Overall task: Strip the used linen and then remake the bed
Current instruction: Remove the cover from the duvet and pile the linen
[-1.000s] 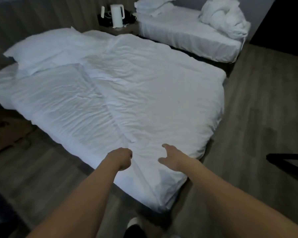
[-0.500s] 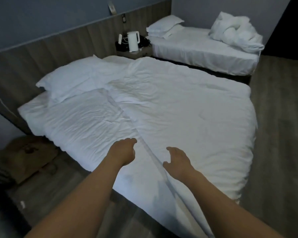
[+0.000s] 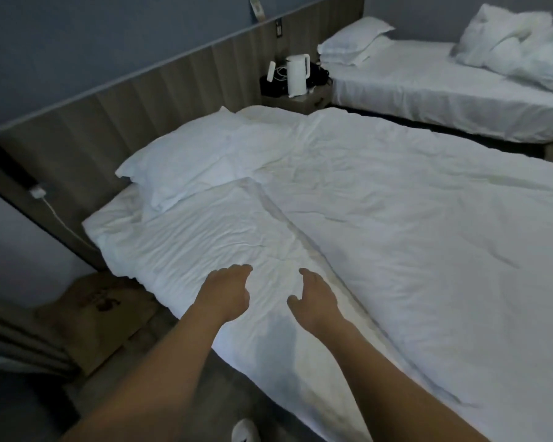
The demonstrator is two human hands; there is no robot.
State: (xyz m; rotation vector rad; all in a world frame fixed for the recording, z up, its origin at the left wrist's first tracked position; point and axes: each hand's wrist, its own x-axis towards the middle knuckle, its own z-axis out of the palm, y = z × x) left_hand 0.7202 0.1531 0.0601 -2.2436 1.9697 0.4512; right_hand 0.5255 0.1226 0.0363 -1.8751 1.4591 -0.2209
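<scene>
Nearest the camera, a white shoe [image 3: 244, 430] shows at the bottom edge between the person's two bare forearms, on the grey floor.

Both arms reach forward over the near edge of the bed. The left hand [image 3: 225, 293] hangs palm down over the white duvet [image 3: 412, 244], its fingers loosely bent and pointing away, with nothing held; whether the fingertips touch the cloth cannot be told. The right hand [image 3: 315, 298] lies just beside it, fingers relaxed and slightly spread, thumb out toward the left hand, likewise grasping nothing. It sits at the near end of a long fold ridge [image 3: 288, 224] in the duvet, which runs away from the hands toward the pillows.

Left of the left hand, a brown paper bag [image 3: 99, 317] stands on the floor against the bed's side.

Beyond the hands the wrinkled duvet covers most of the mattress. Further out, up and left of the hands, a white pillow [image 3: 179, 164] lies at the head of the bed against the wooden headboard panel [image 3: 173, 87]. A charger and cable [image 3: 40, 194] hang from that panel at far left.

Farther still, a white kettle [image 3: 297, 74] stands on a nightstand [image 3: 304, 102] between the beds. Beyond it, to the right, a second bed [image 3: 428, 90] carries two stacked pillows [image 3: 353, 39] and a heap of white linen [image 3: 517, 49].
</scene>
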